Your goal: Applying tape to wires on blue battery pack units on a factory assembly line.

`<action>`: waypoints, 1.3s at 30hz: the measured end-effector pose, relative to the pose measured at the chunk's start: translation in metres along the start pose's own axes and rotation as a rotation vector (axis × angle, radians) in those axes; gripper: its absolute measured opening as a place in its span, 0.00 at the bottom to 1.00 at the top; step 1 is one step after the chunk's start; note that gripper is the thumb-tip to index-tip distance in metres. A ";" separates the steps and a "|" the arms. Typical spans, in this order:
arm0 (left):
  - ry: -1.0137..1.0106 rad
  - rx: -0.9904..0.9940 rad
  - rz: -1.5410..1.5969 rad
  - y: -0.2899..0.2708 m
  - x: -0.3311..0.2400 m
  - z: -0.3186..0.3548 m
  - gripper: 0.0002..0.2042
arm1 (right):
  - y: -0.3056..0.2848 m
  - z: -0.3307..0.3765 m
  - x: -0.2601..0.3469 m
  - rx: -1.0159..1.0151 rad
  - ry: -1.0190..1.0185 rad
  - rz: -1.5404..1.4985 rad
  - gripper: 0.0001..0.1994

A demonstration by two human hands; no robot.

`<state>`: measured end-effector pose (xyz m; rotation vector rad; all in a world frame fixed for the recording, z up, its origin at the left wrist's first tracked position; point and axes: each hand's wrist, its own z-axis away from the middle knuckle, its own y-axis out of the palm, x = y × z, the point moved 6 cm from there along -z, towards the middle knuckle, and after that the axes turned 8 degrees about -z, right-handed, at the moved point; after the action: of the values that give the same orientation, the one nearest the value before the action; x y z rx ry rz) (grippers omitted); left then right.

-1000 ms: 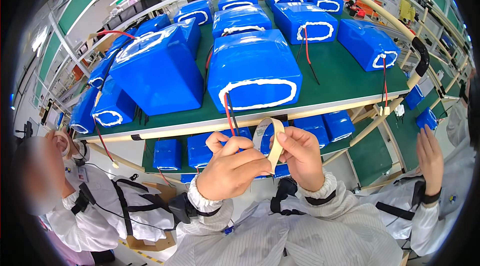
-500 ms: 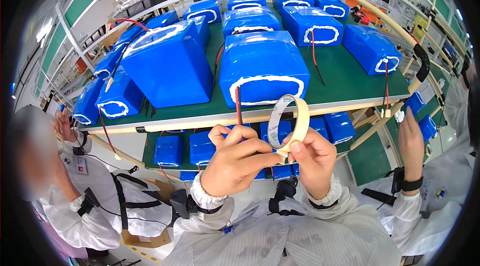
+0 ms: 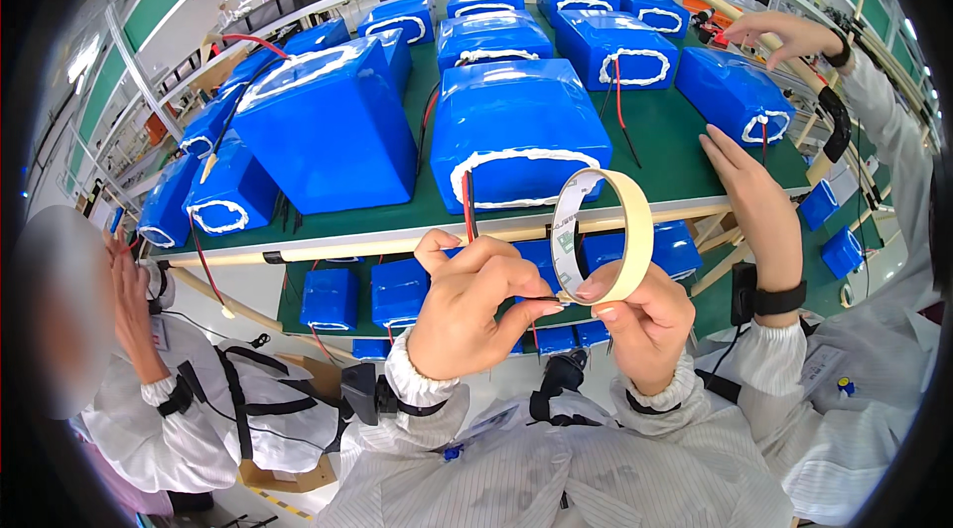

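My right hand [image 3: 650, 330] is closed on the lower rim of a roll of masking tape [image 3: 635, 240], which stands upright above the fingers. Beside it my left hand [image 3: 476, 310] pinches a thin dark wire [image 3: 541, 300], its tip at the roll's lower edge. Most of that wire is hidden by my fingers. Behind the hands sits a large blue wrapped battery pack [image 3: 521, 126] with a white sealant ring on its near face. Red and black leads [image 3: 469, 200] hang from it and pass behind my left hand.
More blue packs [image 3: 328, 126] cover the green bench top [image 3: 645, 146], with others on the shelf below [image 3: 330, 298]. From the right, a co-worker's hand [image 3: 759, 210] reaches near the bench edge and another hand [image 3: 789, 34] hovers over the rail. A person [image 3: 129, 310] stands at left.
My right hand and the tape roll have shifted right and turned, showing the roll wider. A dark wire now shows at my left fingertips. At right, the co-worker's hands have come over the bench.
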<state>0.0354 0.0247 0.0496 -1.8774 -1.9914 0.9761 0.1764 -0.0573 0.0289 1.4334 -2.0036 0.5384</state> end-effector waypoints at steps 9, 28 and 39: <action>-0.080 0.004 0.015 0.009 0.000 -0.010 0.10 | -0.010 0.000 0.004 0.013 -0.084 0.095 0.05; -0.089 -0.026 -0.078 0.015 -0.010 -0.019 0.06 | -0.026 0.004 -0.004 -0.044 -0.212 0.229 0.08; -0.056 -0.042 -0.099 0.017 -0.009 -0.020 0.06 | -0.027 0.005 -0.010 -0.081 -0.214 0.172 0.09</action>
<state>0.0616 0.0213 0.0570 -1.7719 -2.1310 0.9767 0.2030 -0.0625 0.0184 1.3246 -2.3055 0.3838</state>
